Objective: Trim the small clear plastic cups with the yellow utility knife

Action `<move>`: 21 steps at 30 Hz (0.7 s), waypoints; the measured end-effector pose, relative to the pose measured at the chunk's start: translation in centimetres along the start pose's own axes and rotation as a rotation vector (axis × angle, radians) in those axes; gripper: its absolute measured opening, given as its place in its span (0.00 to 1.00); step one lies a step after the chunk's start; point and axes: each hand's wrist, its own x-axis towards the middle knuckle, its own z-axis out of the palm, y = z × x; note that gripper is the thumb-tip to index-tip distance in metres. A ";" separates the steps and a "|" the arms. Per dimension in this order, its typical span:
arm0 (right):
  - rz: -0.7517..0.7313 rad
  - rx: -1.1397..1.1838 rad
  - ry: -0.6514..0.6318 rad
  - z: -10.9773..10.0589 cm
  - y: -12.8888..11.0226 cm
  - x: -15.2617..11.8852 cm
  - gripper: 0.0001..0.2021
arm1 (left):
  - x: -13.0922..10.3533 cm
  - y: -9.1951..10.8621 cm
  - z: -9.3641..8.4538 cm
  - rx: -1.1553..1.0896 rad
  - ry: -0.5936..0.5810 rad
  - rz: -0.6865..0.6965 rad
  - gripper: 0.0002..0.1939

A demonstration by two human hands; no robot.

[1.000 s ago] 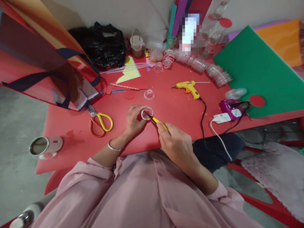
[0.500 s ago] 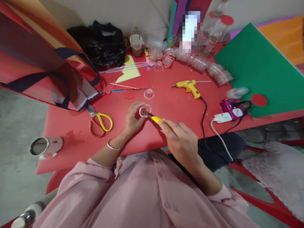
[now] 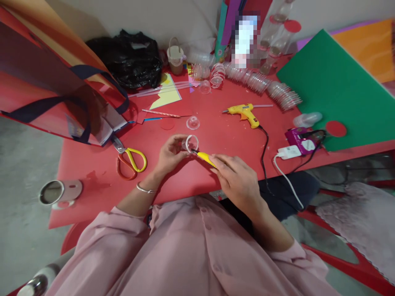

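Note:
A small clear plastic cup [image 3: 191, 143] is held on its side by my left hand [image 3: 171, 153], its round rim turned toward my right. My right hand [image 3: 237, 176] grips a yellow cutter [image 3: 206, 158], whose dark tip meets the lower edge of the cup's rim. Just beyond the cup, a clear dome-shaped piece [image 3: 193, 122] rests on the red table [image 3: 210, 135]. A flat red disc [image 3: 167, 123] lies to its left. The exact contact between blade and plastic is too small to tell.
Scissors [image 3: 135, 160] and a mug [image 3: 61, 192] lie left. A yellow glue gun [image 3: 245, 113] with its cord sits right, near a purple power adapter [image 3: 298, 139]. Stacked clear cups [image 3: 259, 81], a black bag [image 3: 132, 61] and a green board [image 3: 342, 94] are farther back.
My left hand has tilted the cup so its opening faces more to the right. The cutter tip has shifted slightly down, from inside the rim to its lower edge.

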 end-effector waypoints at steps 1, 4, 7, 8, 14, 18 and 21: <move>0.008 0.024 0.007 -0.1 -0.1 -0.1 0.18 | 0.1 0.2 -0.1 -0.106 -0.019 -0.059 0.27; 0.015 0.078 0.035 -0.3 -0.4 -0.2 0.18 | 0.2 0.9 -0.3 -0.332 -0.031 -0.212 0.30; -0.002 0.122 0.074 -0.4 -0.9 -0.3 0.18 | 0.2 1.4 -0.8 -0.432 -0.003 -0.310 0.33; -0.010 0.138 0.084 -0.5 -1.1 -0.3 0.19 | 0.2 1.4 -0.9 -0.442 0.008 -0.331 0.34; -0.009 0.156 0.093 -0.1 -2.0 -0.6 0.20 | 0.0 1.3 -1.9 -0.366 0.027 -0.375 0.38; 0.011 0.106 0.100 0.2 -2.1 -1.0 0.22 | 0.0 1.1 -2.1 -0.332 0.004 -0.361 0.37; 0.023 0.093 0.111 0.3 -2.1 -1.1 0.22 | 0.0 1.1 -2.0 -0.348 0.018 -0.365 0.37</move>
